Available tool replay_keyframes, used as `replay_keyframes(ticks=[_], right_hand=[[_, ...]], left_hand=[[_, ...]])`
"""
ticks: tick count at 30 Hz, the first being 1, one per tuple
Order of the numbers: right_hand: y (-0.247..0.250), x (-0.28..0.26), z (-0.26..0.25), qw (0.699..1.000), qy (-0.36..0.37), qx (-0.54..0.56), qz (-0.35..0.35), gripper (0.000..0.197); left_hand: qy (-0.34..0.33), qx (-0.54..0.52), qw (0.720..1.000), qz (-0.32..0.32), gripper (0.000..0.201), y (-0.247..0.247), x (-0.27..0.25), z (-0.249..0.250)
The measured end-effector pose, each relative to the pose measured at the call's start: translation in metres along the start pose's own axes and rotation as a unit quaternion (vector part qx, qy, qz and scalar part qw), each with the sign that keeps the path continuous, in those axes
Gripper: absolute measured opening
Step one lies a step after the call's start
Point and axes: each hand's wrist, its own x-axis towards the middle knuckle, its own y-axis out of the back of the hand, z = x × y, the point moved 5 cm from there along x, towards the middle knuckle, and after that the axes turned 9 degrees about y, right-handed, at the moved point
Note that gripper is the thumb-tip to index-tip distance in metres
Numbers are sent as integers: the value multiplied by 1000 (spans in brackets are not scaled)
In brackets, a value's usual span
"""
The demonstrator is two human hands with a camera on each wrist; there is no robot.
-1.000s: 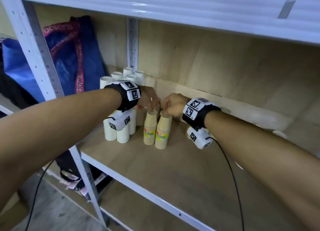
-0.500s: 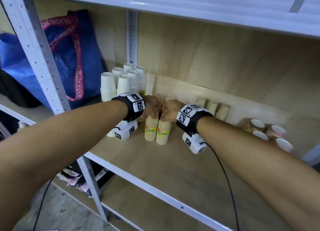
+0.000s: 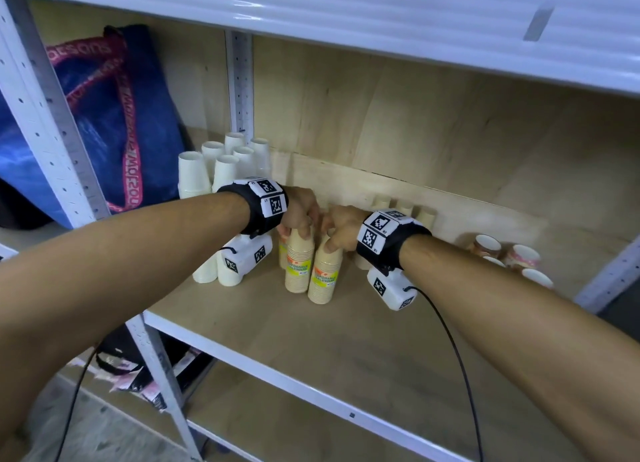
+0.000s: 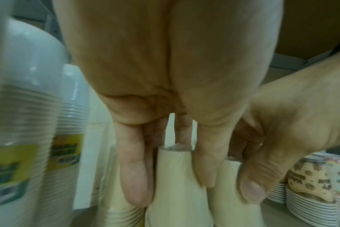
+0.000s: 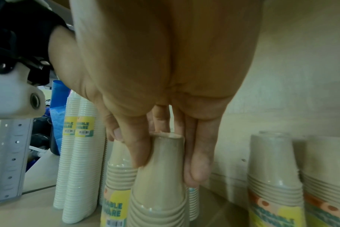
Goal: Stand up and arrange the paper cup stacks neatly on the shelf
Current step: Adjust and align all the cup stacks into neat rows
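Carefully now: each hand, left (image 3: 300, 211) and right (image 3: 341, 227), pinches a tan stack's top, left stack (image 3: 298, 266), right stack (image 3: 325, 277), upright under the fingertips; better nudge both together, bases flat.

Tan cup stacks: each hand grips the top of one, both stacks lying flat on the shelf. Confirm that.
Not flat. The head view shows both tan stacks upright on the shelf, the left hand gripping the top of one tan stack, the right hand the other.
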Motion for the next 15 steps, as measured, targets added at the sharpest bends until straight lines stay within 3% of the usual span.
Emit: replay_keyframes(ticks=[3, 7, 12, 15], right_hand=[[8, -12, 18, 999, -34, 3, 0, 16], [20, -32, 42, 998, -65, -24, 5, 40], [32, -54, 84, 991, -122, -53, 30, 32], [37, -67, 106, 987, -142, -42, 57, 37]], left_hand=[[-25, 27, 999, 17, 36, 7, 2, 25], [-56, 33, 997, 30, 28, 13, 6, 60], [-110, 29, 992, 51, 28, 12, 18, 106], [-135, 32, 988, 69, 29, 9, 27, 127]])
